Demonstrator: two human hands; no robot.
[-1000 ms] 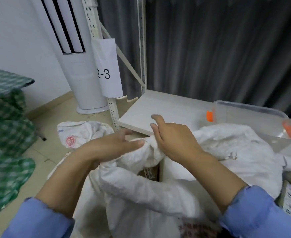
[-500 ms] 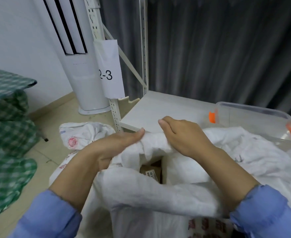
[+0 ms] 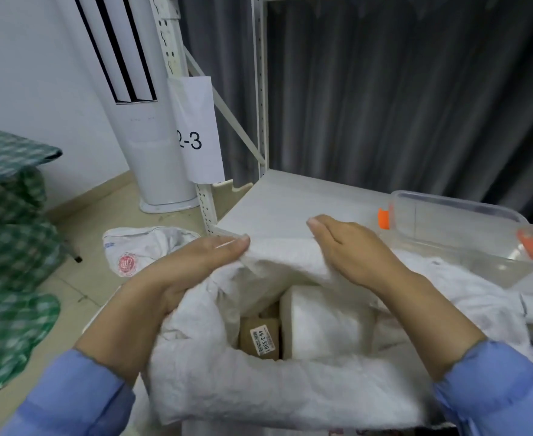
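Opening a sack (image 3: pixel 259 394) against a shelf (image 3: pixel 290 202), in the head view, left hand (image 3: pixel 196 265) and right hand (image 3: pixel 353 250) lie straight-fingered on its far rim, any thumb pinch impossible to tell; the rim probably needs drawing wide to clear the boxes (image 3: pixel 260 339) inside.

My left hand (image 3: pixel 189 269) and right hand (image 3: pixel 350 250) have pulled apart; a second ago their fingertips nearly met. Sack (image 3: pixel 259 388) mouth is wider now. Right fingers (image 3: pixel 325 223), curled over the rim half a second ago, now lie straight. Brown box (image 3: pixel 260 338) inside shows more, label readable, and a white pack (image 3: pixel 325 322) beside it has come into view.
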